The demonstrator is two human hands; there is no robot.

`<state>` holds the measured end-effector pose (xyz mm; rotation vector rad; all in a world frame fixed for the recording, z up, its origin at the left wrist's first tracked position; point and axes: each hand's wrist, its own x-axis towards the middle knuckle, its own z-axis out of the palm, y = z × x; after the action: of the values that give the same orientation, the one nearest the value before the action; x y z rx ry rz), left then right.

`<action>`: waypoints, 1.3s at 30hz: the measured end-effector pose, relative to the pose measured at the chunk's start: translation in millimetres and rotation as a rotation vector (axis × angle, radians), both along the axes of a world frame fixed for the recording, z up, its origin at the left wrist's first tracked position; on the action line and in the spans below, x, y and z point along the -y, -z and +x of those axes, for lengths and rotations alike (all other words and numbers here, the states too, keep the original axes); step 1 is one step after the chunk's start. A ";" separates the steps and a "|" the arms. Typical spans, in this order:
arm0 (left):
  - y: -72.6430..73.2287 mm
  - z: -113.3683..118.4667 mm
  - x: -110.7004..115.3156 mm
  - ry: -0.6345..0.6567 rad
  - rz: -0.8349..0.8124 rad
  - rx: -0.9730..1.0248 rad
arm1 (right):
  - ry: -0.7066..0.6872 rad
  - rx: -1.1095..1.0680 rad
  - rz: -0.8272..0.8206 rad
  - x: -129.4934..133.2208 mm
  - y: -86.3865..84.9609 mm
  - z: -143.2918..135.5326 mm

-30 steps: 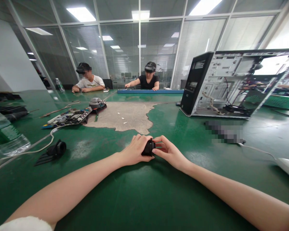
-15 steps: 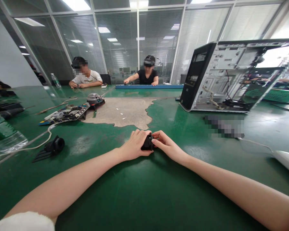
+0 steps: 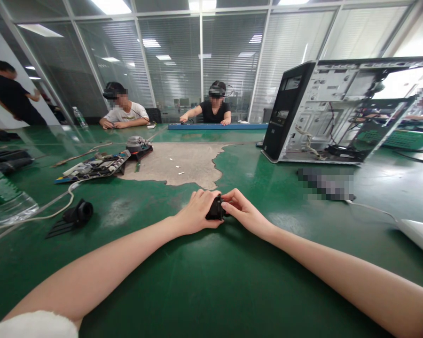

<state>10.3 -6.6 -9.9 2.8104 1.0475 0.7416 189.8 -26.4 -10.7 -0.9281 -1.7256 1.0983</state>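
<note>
My left hand [image 3: 198, 212] is wrapped round a small black boxy part [image 3: 215, 209], low over the green tabletop. Its exact kind is hard to make out, and my palm and fingers cover its far and left sides. From the right, my right hand [image 3: 246, 212] pinches the part's edge between thumb and fingers. The fingertips of both hands nearly meet there. A black plastic piece with a round opening and flat prongs [image 3: 78, 214] lies on the table to the left of my hands.
An open computer case [image 3: 289, 112] stands at the back right, near a blurred-out object [image 3: 326, 183] with a white cable. Back left lie a circuit board [image 3: 95, 166] and a round fan-like cooler [image 3: 137, 144]. A water bottle [image 3: 7, 195] is at left. Two people sit opposite.
Both hands keep nearly the same grip on the black part; my right fingers have shifted only slightly. A standing person has come into view at the far left.
</note>
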 end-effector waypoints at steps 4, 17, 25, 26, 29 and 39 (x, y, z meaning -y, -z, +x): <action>-0.7 0.4 0.0 0.004 -0.008 -0.003 | 0.007 0.030 -0.027 -0.2 0.2 0.2; -0.7 -0.6 -0.2 0.002 -0.002 0.001 | -0.046 -0.021 0.002 1.8 -1.0 1.3; -2.8 -0.1 0.9 -0.003 0.011 -0.019 | -0.055 0.020 -0.003 2.5 -2.2 2.1; -2.8 -0.1 0.8 -0.004 0.012 -0.023 | -0.063 0.013 -0.004 3.5 -3.3 2.5; -1.8 0.1 -0.1 -0.011 0.014 -0.035 | -0.067 -0.004 0.001 5.5 -5.4 2.9; -1.7 0.3 0.0 -0.012 0.014 -0.028 | -0.022 -0.005 -0.015 0.4 0.3 -0.2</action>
<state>10.6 -6.6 -8.2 2.8368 1.0689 0.7156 189.5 -26.7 -11.0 -0.9170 -1.7299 1.1280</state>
